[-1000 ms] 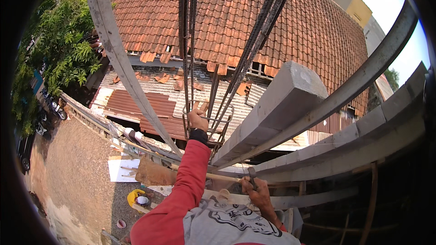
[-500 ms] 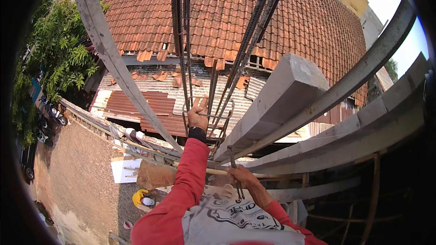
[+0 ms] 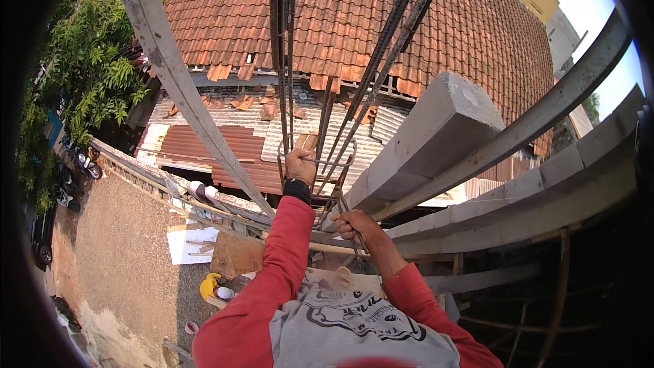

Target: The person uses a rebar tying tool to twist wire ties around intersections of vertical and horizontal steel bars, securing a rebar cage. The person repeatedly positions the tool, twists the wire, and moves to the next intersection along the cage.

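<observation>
Faces an orange tiled roof [image 3: 409,27] and, below its eave, a rusty corrugated roof [image 3: 204,146], from high up beside steel bars [image 3: 283,48]. Closes the fingers of the left hand [image 3: 300,167] on the near edge of a rectangular steel ring [image 3: 332,163], close to its left corner, low around the bars. Clamps the fingers of the right hand [image 3: 355,223] around a slender dark tool [image 3: 343,206], below the ring's near edge, by the lower end of a grey block pillar [image 3: 436,140]. Cannot tell of any contact between tool tip and steel.
</observation>
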